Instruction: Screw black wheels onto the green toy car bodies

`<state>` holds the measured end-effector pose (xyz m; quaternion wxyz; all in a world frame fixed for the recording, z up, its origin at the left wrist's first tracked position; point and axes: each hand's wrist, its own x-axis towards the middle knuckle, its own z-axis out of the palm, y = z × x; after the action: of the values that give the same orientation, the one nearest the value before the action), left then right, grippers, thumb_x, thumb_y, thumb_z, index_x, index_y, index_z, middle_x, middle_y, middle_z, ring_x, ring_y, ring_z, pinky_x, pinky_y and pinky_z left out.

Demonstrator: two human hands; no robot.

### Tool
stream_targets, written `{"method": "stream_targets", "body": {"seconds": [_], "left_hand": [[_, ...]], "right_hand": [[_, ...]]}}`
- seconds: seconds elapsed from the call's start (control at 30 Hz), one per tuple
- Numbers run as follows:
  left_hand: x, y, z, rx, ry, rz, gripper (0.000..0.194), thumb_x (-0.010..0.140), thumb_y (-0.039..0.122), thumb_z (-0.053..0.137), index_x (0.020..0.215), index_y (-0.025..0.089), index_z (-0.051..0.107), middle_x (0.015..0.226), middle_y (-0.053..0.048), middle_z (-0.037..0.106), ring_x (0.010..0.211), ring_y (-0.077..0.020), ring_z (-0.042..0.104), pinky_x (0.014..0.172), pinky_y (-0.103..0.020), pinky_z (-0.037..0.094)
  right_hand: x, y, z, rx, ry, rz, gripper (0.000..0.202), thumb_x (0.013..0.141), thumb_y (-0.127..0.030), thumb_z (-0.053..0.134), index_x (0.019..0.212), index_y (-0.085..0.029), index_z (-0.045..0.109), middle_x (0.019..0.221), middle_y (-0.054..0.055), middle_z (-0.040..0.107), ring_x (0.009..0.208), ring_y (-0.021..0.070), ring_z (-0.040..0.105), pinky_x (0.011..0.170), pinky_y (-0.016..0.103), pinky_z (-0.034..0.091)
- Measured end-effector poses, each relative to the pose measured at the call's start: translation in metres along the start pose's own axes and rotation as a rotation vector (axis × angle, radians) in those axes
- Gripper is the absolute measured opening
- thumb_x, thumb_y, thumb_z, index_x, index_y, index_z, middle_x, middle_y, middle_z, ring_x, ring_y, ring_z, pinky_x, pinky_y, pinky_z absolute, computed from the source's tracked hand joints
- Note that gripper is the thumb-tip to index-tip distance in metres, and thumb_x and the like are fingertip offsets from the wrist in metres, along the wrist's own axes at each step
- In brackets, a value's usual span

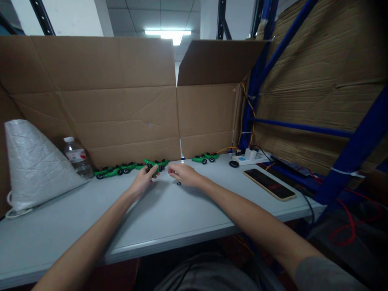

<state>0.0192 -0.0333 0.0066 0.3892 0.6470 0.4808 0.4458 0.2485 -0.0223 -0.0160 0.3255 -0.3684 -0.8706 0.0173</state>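
Closest to the camera it's just two bare forearms stretching out over a pale grey table (91, 226). Follow them up and the left hand (142, 180) is curled around a little green toy car (154, 165) with black wheels, fingers pinched on it right at the end of a row of the same cars. The right hand (185, 174) sits just beside it, fingers bunched loosely together over the tabletop; can't really tell if it's holding anything, too small and a bit blurry. A tiny black wheel (178, 183) lies on the table right under that hand, touching nothing as far as I can see.

Off to the right, near the table edge, a phone (269, 184) lies flat, screen dark. On the left there's a white woven bag (33, 165) slumped in a cone shape, with a clear water bottle (77, 158) just beside it.

Further back, the row of green cars (117, 170) runs along the foot of the cardboard wall (121, 105), from the bottle to the left hand. Two more green cars (205, 158) sit apart past the right hand, and beyond them a white power strip (250, 155) with cables. Blue shelving (357, 141) stands at the far right.
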Motion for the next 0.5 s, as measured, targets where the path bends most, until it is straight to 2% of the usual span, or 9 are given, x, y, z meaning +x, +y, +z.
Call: {"method": "stream_targets", "body": {"seconds": [0.1,0.23,0.33,0.43,0.5], "left_hand": [[-0.002,-0.002,0.002,0.013,-0.038,-0.022,0.068,0.077,0.076,0.069,0.103,0.013,0.069,0.103,-0.014,0.074,0.089,-0.0236,0.064,0.069,-0.031,0.044],[-0.001,0.0,0.004,0.004,-0.054,0.006,0.068,0.076,0.076,0.07,0.101,0.013,0.069,0.1,-0.013,0.074,0.086,-0.0231,0.063,0.067,-0.031,0.044],[0.003,0.0,0.002,-0.057,-0.046,0.009,0.065,0.077,0.073,0.073,0.1,0.012,0.068,0.096,-0.012,0.073,0.085,-0.0221,0.063,0.065,-0.029,0.044],[0.005,-0.004,0.0,-0.152,-0.073,-0.043,0.063,0.078,0.069,0.075,0.104,0.013,0.068,0.096,-0.011,0.072,0.082,-0.02,0.063,0.061,-0.027,0.042],[0.005,-0.007,0.0,-0.172,-0.095,-0.057,0.061,0.077,0.068,0.077,0.103,0.013,0.068,0.089,-0.008,0.07,0.074,-0.0171,0.061,0.057,-0.025,0.039]], "right_hand": [[-0.001,0.005,0.006,-0.039,-0.128,0.047,0.006,0.095,-0.013,0.066,0.095,-0.019,0.067,0.088,0.003,0.068,0.081,0.0174,0.057,0.07,0.026,0.032],[-0.001,0.008,0.009,-0.072,-0.163,0.059,0.007,0.093,-0.012,0.067,0.092,-0.018,0.068,0.09,0.004,0.068,0.085,0.0189,0.059,0.074,0.028,0.035],[-0.001,0.006,0.006,-0.085,-0.118,0.04,0.007,0.095,-0.016,0.066,0.102,-0.018,0.067,0.096,0.006,0.068,0.092,0.0209,0.06,0.081,0.03,0.039],[0.0,-0.002,-0.001,-0.02,0.005,-0.023,0.023,0.101,-0.022,0.06,0.123,-0.018,0.06,0.105,0.007,0.067,0.101,0.0213,0.061,0.089,0.032,0.043],[0.002,-0.01,-0.004,0.044,0.053,-0.087,0.037,0.1,-0.029,0.063,0.134,-0.019,0.053,0.112,0.007,0.066,0.103,0.0204,0.061,0.091,0.031,0.045]]}}
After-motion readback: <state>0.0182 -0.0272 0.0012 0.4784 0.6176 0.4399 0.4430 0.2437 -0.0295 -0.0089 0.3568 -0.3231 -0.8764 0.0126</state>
